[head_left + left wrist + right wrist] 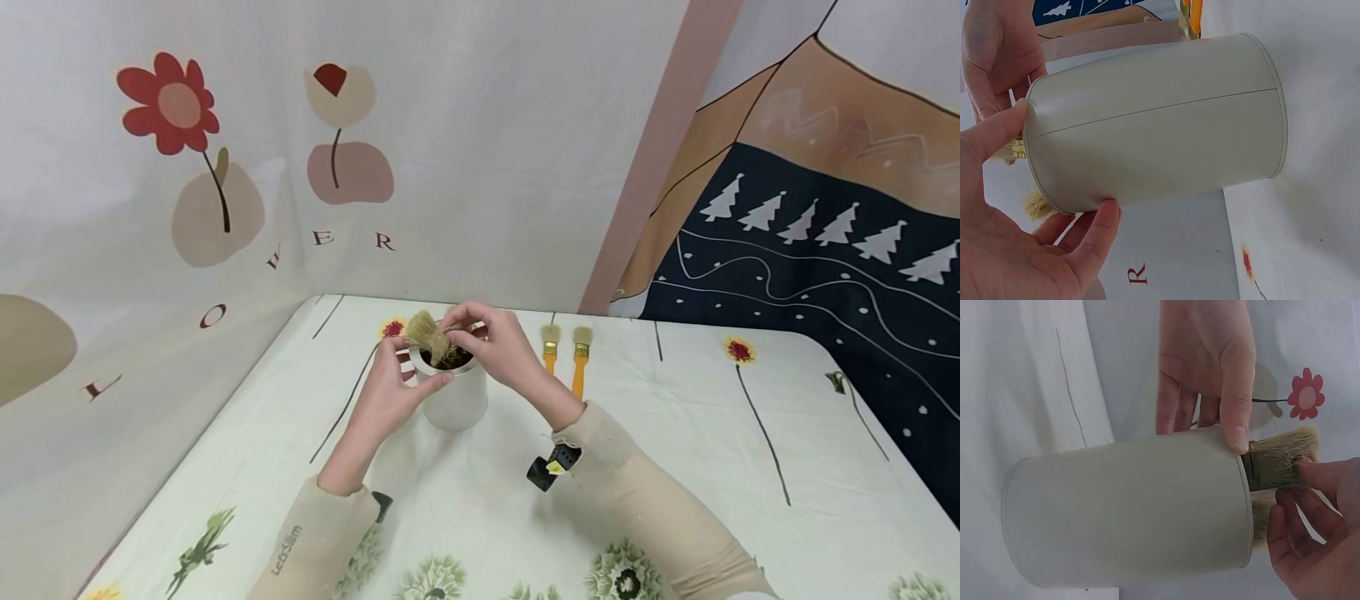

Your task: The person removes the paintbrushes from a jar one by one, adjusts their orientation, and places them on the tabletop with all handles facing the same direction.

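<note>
A white cylindrical container [456,404] stands upright on the table, its mouth facing up. My left hand [384,393] holds it near the rim, with the thumb on the near side and the fingers around the left side. Paintbrushes stand in it bristles up; one brush [1285,450] rises at the rim in the right wrist view, with a second brush [1260,519] beside it. My right hand [501,348] is over the mouth and pinches the pale bristles between thumb and fingers. The brush handles are hidden inside the container.
Two paintbrushes with orange handles, a left one [551,342] and a right one [582,343], lie on the table right of the container, partly behind my right forearm. A flower-printed cloth [697,433] covers the table. Printed curtains [487,150] hang along its back and left.
</note>
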Demonstrator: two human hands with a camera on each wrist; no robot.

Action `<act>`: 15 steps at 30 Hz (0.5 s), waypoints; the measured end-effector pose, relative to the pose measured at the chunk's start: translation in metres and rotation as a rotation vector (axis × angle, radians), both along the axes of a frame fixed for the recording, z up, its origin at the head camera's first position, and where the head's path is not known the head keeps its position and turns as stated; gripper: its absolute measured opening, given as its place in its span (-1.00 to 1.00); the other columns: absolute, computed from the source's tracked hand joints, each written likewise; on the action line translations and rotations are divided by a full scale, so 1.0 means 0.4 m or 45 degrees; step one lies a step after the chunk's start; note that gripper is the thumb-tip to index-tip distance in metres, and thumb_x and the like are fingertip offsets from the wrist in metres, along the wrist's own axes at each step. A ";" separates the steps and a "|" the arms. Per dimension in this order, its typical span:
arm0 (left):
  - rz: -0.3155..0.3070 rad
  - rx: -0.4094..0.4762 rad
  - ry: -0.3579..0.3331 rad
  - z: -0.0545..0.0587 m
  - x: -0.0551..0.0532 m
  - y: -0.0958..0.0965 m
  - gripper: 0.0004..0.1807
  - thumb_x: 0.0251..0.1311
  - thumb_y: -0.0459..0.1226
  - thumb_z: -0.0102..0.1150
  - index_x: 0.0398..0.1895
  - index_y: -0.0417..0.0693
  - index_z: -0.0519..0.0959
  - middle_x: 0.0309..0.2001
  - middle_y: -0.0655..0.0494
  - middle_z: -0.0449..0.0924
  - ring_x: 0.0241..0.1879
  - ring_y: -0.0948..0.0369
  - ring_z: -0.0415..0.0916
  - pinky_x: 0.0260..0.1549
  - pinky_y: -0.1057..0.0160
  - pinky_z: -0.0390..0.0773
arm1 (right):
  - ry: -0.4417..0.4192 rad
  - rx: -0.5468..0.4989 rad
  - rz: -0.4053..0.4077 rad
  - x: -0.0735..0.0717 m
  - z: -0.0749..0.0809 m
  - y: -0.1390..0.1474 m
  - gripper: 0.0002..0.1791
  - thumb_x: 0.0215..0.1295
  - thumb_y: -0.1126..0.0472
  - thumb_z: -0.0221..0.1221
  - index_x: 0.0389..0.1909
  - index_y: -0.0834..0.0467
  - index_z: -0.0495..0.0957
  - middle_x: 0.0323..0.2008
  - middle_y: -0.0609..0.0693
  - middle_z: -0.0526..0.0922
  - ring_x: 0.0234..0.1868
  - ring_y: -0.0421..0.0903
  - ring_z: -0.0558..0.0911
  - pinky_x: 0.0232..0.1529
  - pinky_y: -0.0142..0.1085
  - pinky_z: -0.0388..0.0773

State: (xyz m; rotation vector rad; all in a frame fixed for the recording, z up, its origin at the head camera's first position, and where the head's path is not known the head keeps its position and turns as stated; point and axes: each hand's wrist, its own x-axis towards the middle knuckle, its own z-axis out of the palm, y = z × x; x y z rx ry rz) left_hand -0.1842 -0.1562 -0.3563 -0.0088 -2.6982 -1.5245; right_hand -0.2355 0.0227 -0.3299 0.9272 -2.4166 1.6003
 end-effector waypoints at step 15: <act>-0.007 -0.012 -0.002 0.002 0.003 0.000 -0.15 0.21 -0.17 0.37 0.37 -0.30 0.05 0.40 -0.24 0.15 0.39 -0.16 0.28 0.38 -0.08 0.44 | 0.051 -0.255 -0.050 0.008 0.033 0.011 -0.88 0.35 0.34 0.22 -0.15 0.28 0.59 -0.13 0.20 0.68 -0.06 0.07 0.71 -0.05 -0.26 0.76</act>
